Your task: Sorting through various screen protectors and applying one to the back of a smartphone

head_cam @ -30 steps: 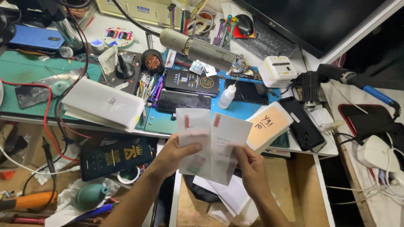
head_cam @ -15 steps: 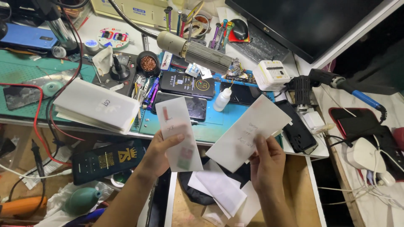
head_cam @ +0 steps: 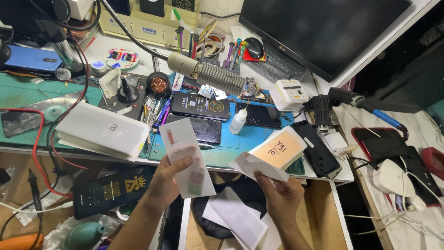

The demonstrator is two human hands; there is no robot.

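Packets in both hands, held over the front edge of the table (head_cam: 259,159). Your left hand (head_cam: 167,183) pinches one white sleeve (head_cam: 185,157) upright, thumb across its face, fingers behind. Your right hand (head_cam: 281,196) is closed on a fanned bunch of white sleeves (head_cam: 256,165), the top one showing an orange-tinted panel (head_cam: 277,149) with handwriting.

Handling notes, as judgement: these look like thin, flat film packets, so grip them by the edges and do not bend them. Keep the single sleeve apart from the bunch so you can read each face. Tilt the marked side toward you and away from the lamp glare. Hold them clear of the small white bottle (head_cam: 238,121) and the dark phones (head_cam: 200,106) on the blue mat (head_cam: 222,148); a drip or a snag there would spoil a packet. More white sheets (head_cam: 236,217) lie below your hands in the open drawer, just under the bunch.

Hard to make out: the count in your right hand, since the sleeves overlap. What the sleeves contain does not show. The small print and coloured patches on the single sleeve are blurred. The fingers behind both packets are hidden. The drawer's contents are partly covered by your wrists and a dark cloth (head_cam: 217,203). The white stack (head_cam: 102,130) at left is cut by cables.
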